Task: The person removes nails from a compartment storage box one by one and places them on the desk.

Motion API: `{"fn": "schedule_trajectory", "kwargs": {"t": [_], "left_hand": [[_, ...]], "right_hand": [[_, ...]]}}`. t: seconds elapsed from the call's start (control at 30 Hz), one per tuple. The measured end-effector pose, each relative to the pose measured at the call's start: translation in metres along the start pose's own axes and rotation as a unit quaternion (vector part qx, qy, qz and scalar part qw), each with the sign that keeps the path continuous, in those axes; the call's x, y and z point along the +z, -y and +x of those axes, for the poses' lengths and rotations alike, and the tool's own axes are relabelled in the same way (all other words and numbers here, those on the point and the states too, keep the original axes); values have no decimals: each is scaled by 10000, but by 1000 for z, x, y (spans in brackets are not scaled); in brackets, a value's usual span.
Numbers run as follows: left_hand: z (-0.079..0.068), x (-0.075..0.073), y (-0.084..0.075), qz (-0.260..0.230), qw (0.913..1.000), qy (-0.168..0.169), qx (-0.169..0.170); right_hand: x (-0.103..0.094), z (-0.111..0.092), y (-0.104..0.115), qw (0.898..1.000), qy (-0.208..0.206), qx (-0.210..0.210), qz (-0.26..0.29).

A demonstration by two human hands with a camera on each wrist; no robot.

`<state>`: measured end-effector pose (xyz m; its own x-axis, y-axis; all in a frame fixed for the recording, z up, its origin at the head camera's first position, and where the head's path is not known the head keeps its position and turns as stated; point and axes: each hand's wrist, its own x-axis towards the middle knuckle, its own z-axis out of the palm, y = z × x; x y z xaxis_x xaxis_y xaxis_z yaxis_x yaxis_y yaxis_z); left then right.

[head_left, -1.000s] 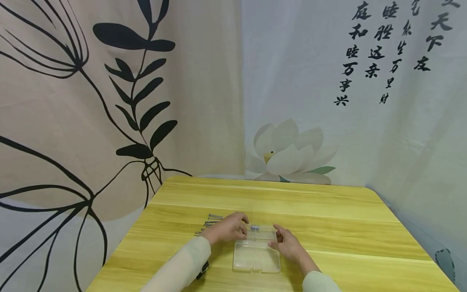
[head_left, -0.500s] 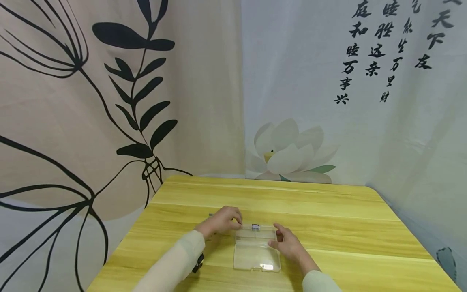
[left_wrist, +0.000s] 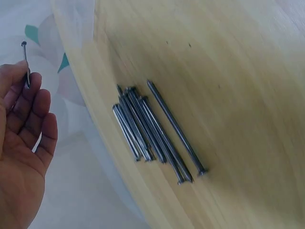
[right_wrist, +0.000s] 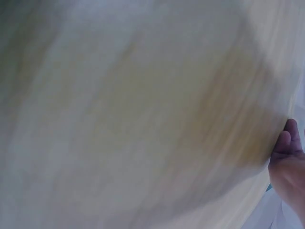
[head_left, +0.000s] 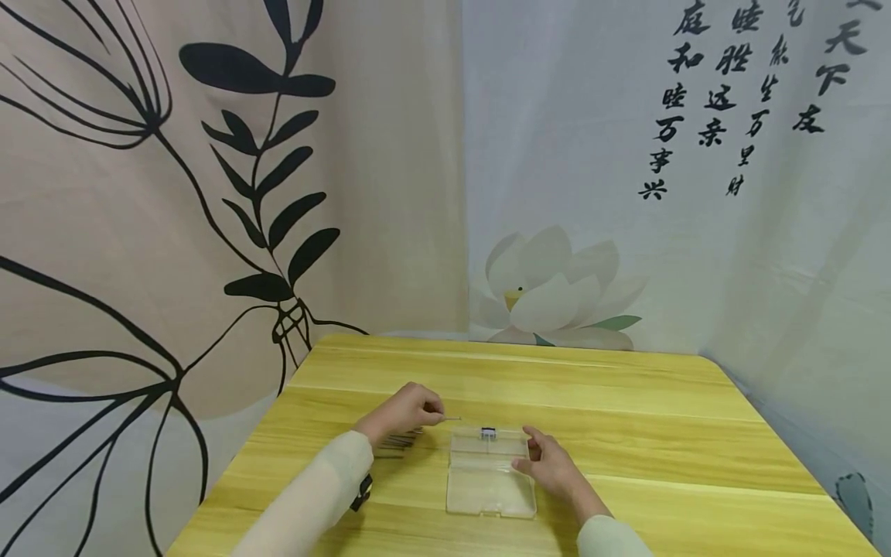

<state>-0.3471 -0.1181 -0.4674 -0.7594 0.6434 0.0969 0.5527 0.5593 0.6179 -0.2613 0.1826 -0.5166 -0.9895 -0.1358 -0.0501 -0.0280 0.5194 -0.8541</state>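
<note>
A thin nail (head_left: 452, 418) is pinched between the thumb and fingers of my left hand (head_left: 407, 408), just beyond the far left corner of the clear plastic box. In the left wrist view that nail (left_wrist: 25, 55) points up from the fingertips, head outward. The hinged box (head_left: 490, 495) lies unfolded flat on the table. My right hand (head_left: 550, 464) grips the box's right edge, thumb on the near side and fingers at the far corner. A small dark-and-pale item (head_left: 488, 434) shows at the box's far part, too small to identify.
Several longer nails (left_wrist: 145, 125) lie in a loose bundle left of the box, partly behind my left forearm in the head view. One nail (left_wrist: 177, 129) lies slightly apart. The wooden table (head_left: 661, 433) ends at a printed cloth backdrop (head_left: 390, 193).
My left hand has moved from over the box's far part to the left and away, and a nail now shows in its fingertips. My right hand has stayed on the box's edge.
</note>
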Motion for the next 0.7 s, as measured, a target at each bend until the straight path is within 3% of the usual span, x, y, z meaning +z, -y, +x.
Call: {"fn": "schedule_trajectory", "kwargs": {"t": [0.4,0.7], "left_hand": [[-21,-15,16,-184,9993,-206,-254],[-50,-24,38,-57,9990,-251,-372]], "right_hand": [[1,-1,-1,10000,31,16,69],[2,-1,-1,10000,15,38,62]]}}
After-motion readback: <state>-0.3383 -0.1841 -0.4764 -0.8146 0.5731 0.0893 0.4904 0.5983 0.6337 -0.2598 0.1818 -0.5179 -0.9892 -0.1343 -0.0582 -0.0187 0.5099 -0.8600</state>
